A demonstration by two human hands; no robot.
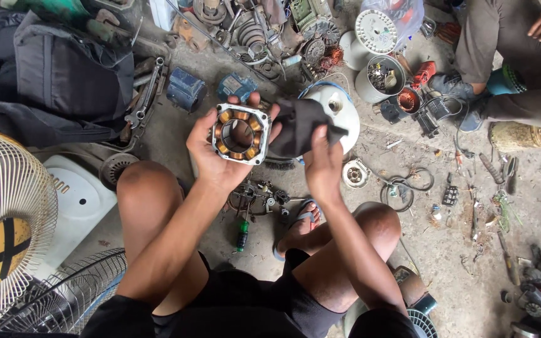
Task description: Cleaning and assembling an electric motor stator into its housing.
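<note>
Left hand [213, 153] wrapped tight around a square motor part [241, 134] mid-frame. Right hand [322, 164] just beside it, pinching a dark cloth [298, 125]. White fan [9, 225] far left.

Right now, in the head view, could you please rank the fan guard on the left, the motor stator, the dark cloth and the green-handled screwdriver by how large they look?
1. Fan guard, cut off by the frame.
2. Dark cloth and motor stator: too alike to rank.
3. Green-handled screwdriver.

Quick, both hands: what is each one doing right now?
Left hand: closed around a square motor stator with copper windings.
Right hand: gripping a dark cloth.
</note>
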